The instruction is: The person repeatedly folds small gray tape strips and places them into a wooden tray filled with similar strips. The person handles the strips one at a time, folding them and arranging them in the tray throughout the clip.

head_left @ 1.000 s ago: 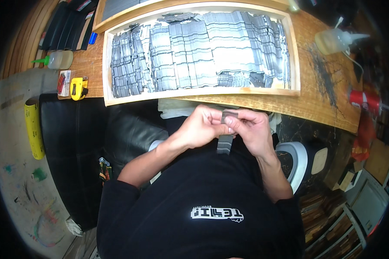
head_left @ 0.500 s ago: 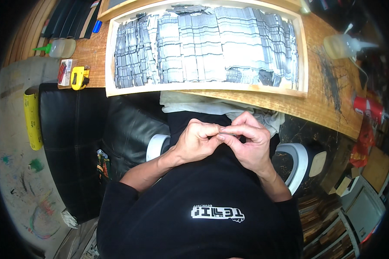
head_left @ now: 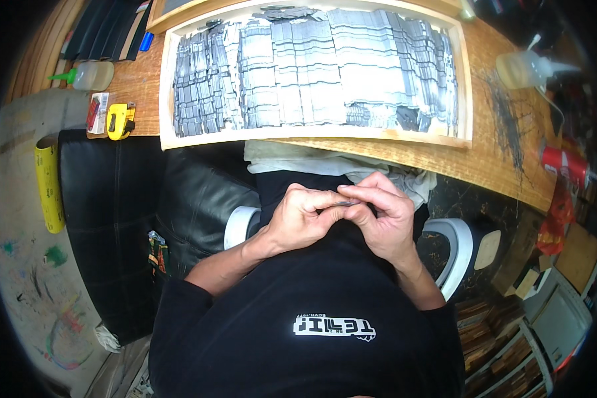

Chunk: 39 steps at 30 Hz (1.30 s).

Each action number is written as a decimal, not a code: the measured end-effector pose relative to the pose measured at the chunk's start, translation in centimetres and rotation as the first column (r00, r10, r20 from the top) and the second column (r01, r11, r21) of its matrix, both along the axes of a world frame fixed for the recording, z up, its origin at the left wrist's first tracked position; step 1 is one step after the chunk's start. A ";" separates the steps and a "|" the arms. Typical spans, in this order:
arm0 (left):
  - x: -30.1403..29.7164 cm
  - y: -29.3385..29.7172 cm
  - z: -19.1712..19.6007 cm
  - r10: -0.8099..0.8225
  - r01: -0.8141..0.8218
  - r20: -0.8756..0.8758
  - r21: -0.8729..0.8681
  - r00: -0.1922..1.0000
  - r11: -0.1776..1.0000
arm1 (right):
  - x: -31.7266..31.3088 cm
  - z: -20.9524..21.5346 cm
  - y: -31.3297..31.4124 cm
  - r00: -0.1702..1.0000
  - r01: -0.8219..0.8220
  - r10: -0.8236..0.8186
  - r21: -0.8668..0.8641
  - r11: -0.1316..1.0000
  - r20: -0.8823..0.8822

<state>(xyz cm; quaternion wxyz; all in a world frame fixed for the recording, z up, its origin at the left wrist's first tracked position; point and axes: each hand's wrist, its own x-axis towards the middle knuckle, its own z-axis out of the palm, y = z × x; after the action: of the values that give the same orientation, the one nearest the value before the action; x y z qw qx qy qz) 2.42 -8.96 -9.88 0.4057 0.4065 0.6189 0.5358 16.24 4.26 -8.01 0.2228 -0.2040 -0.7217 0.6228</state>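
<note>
The left hand (head_left: 303, 222) and right hand (head_left: 383, 219) met close to the body, above the lap, both grips closed narrowly on one small grey strip (head_left: 341, 204) pinched between thumbs and fingertips; only its thin edge showed, so its shape could not be told. Ahead of the grips, on the wooden tabletop (head_left: 511, 169), lay a shallow wooden tray (head_left: 318, 137) almost wholly filled with rows of similar grey strips (head_left: 325, 73), with a small darker gap toward its near right corner. Judging by this, most of the laying was done and little space remained. Far left of the grips stood a squeeze bottle (head_left: 89, 74) and a yellow tape measure (head_left: 121, 121); far right, another squeeze bottle (head_left: 527, 68).
</note>
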 end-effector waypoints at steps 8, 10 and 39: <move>0.2 -0.4 0.2 0.008 -0.008 -0.010 0.000 1.000 1.000 | 0.3 0.4 0.5 0.999 -0.044 0.044 0.017 0.999 0.029; 0.1 -0.3 0.5 -0.002 0.002 -0.008 -0.014 1.000 1.000 | 0.3 0.3 0.6 0.999 -0.039 0.038 0.010 0.999 0.016; 0.6 0.1 0.7 0.025 -0.025 0.015 0.004 1.000 1.000 | 0.5 0.9 1.3 0.998 -0.058 0.057 0.050 0.997 0.006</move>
<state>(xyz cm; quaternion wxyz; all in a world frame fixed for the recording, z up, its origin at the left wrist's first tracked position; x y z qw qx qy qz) 2.99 -8.88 -9.15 0.4027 0.3956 0.6198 0.5451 16.72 5.54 -7.07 0.2082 -0.1789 -0.7433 0.6101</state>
